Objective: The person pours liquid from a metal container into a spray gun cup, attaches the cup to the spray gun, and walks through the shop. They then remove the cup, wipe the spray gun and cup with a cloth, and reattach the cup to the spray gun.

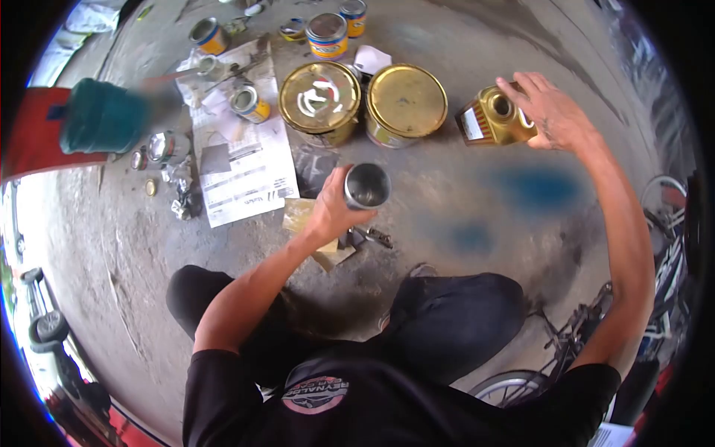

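Observation:
My left hand (333, 210) is wrapped round a metal cup (367, 186), its open top facing up and its inside grey and shiny. At the right, my right hand (547, 112) grips the upper right side of a gold rectangular metal can (484, 123) with a round open mouth and a white label. This can stands on the floor with its top toward me. Two large paint tins with gold lids, the left lid (320, 97) smeared white and the right lid (407, 100) plain, stand between and beyond my hands.
Printed paper sheets (249, 179) lie at the left, with a small yellow-and-blue tin (250, 104) on them. More paint tins (328, 36) stand farther back. A teal container (103, 117) is at far left. A spray gun (372, 236) lies below the cup. A bicycle (514, 384) is at lower right.

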A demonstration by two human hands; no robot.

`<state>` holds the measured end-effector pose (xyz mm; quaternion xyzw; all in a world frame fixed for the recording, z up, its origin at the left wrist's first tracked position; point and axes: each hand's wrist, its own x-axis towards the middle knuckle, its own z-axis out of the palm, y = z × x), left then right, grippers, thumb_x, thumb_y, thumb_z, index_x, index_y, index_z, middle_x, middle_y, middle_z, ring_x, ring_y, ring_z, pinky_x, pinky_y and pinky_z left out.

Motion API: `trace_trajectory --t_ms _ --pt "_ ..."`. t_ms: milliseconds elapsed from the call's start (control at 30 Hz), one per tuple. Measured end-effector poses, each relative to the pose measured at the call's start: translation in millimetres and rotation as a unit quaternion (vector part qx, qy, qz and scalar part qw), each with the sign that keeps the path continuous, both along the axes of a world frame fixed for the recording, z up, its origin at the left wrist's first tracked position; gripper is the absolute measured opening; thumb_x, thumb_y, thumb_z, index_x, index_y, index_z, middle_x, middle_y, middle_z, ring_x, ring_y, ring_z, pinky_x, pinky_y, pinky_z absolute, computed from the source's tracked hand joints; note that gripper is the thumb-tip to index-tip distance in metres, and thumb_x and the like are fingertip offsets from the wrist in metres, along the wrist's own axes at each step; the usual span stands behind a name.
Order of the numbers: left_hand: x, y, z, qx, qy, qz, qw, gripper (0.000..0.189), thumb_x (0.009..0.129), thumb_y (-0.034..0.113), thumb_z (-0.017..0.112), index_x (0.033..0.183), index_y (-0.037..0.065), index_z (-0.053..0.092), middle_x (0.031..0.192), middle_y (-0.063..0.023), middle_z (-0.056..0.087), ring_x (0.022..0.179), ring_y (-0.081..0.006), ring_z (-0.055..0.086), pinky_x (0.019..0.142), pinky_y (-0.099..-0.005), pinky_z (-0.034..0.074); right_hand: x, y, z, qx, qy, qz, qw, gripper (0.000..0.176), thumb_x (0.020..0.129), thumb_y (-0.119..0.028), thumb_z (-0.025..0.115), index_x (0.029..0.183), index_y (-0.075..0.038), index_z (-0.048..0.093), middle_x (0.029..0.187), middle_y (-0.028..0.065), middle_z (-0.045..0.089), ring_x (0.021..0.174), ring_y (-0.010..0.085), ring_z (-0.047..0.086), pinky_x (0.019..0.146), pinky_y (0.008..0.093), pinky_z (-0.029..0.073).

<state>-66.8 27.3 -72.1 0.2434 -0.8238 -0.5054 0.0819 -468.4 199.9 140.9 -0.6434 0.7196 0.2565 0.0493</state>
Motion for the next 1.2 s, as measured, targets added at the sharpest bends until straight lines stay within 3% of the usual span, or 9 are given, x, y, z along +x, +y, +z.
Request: trace_trajectory --t_ms 167,467,633,700,900,1200 --pt "-24.2 7.4 11.5 0.014 0.018 -0.045 0.999 0.093 0.070 0.026 0.095 0.146 -0.001 0.048 0.134 -0.0223 0.063 0.130 -0.0384 0.061 0.111 -0.0453 0.048 59.9 13.7 12.2 0.058 0.003 0.042 0.997 0.119 0.063 -0.024 0.095 0.166 -0.014 0.037 0.142 0.0134 0.053 0.137 0.0337 0.051 0.125 0.0422 0.042" --pt "-32.4 14.9 11.9 -0.006 0.007 -0.079 0.997 0.088 0.070 0.026 0.092 0.144 0.002 0.050 0.133 -0.0212 0.060 0.131 -0.0430 0.055 0.111 -0.0489 0.047 128.1 -1.9 -17.6 0.148 -0.009 0.130 0.980 0.109 0.066 -0.036 0.090 0.160 -0.002 0.047 0.127 0.0147 0.059 0.121 0.0295 0.056 0.102 0.0381 0.047" --pt "-29.1 9.1 7.5 -0.020 0.003 -0.095 0.995 0.085 0.069 0.025 0.091 0.143 0.006 0.052 0.133 -0.0178 0.061 0.130 -0.0415 0.056 0.111 -0.0483 0.047 162.7 -22.3 -36.9 0.199 -0.018 0.147 0.969 0.113 0.064 -0.040 0.089 0.160 0.001 0.046 0.126 0.0160 0.061 0.119 0.0301 0.057 0.102 0.0385 0.047" --pt "-25.7 8.3 4.5 -0.015 0.002 -0.091 0.996 0.083 0.069 0.024 0.090 0.142 0.006 0.053 0.133 -0.0166 0.061 0.130 -0.0414 0.056 0.110 -0.0487 0.048 171.6 -30.0 -34.3 0.228 -0.038 0.144 0.962 0.075 0.089 -0.019 0.067 0.158 0.005 0.047 0.125 0.0196 0.061 0.117 0.0337 0.056 0.103 0.0426 0.046" --pt "-18.7 7.2 -3.1 -0.033 -0.004 -0.096 0.995 0.082 0.068 0.021 0.089 0.141 0.007 0.054 0.133 -0.0153 0.060 0.125 -0.0414 0.057 0.109 -0.0502 0.049 195.6 -50.5 -31.8 0.286 -0.031 0.158 0.944 0.095 0.077 -0.038 0.075 0.156 0.008 0.048 0.122 0.0213 0.061 0.115 0.0332 0.058 0.102 0.0425 0.046" --pt "-11.9 11.7 -5.4 -0.035 0.008 -0.104 0.994 0.077 0.068 0.019 0.088 0.138 0.011 0.055 0.130 -0.0144 0.060 0.122 -0.0421 0.057 0.106 -0.0513 0.051 223.1 -78.3 -20.3 0.371 0.006 0.166 0.914 0.092 0.077 -0.039 0.073 0.154 0.006 0.052 0.115 0.0168 0.063 0.109 0.0297 0.060 0.093 0.0392 0.046"
